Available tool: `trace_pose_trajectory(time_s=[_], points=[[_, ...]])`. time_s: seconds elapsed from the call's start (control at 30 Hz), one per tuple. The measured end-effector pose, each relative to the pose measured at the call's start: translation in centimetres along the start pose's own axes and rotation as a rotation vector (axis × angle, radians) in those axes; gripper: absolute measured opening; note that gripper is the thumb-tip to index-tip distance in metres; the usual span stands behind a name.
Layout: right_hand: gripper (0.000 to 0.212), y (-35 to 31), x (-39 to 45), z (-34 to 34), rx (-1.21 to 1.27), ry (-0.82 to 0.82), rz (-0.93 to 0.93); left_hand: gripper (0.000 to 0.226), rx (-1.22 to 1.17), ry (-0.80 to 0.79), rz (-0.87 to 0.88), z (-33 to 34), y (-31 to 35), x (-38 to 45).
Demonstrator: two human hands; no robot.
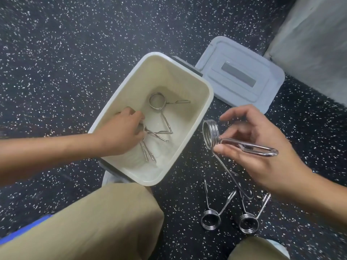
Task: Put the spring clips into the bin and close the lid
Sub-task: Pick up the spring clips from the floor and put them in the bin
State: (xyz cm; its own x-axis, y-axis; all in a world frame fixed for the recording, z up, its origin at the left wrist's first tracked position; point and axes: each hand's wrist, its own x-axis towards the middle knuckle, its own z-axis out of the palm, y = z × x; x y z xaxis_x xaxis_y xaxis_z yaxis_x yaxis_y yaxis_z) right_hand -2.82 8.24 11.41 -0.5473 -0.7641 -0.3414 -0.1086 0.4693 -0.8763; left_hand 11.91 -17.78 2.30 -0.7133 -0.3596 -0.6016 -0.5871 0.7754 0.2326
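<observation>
A dark speckled floor (56,53) carries an open cream bin (204,109). Its grey lid (242,76) lies flat on the floor, beyond the right hand (262,147) and touching the bin's far corner. The left hand (122,132) reaches inside the bin, its grip closed on a clip (148,143); another clip (159,104) lies just beyond it. The right hand's grip holds a clip (212,134) beside the bin. Below it, two clips (211,220) (248,222) rest on the floor.
</observation>
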Motion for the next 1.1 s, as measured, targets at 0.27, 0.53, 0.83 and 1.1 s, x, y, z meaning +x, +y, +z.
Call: trace_pose_trajectory(time_s=[0.27,0.53,0.83,1.1], points=[[0.048,-5.3,6.4,-0.3,-0.583,-0.191,-0.235,0.033,-0.149,0.078,0.079,-1.6,-0.1,-1.9],[0.027,-3.3,15.9,5.6,-1.136,-0.272,-0.894,0.019,-0.276,0.112,0.088,-3.1,-0.9,-4.0],[0.035,3.9,21.4,11.1,-1.427,-0.398,-1.142,0.023,-0.345,0.080,0.084,-2.6,-0.4,-5.1],[0.039,5.0,21.6,11.8,-1.545,-0.312,-1.084,0.022,-0.351,0.038,0.114,-1.8,0.4,-5.6]])
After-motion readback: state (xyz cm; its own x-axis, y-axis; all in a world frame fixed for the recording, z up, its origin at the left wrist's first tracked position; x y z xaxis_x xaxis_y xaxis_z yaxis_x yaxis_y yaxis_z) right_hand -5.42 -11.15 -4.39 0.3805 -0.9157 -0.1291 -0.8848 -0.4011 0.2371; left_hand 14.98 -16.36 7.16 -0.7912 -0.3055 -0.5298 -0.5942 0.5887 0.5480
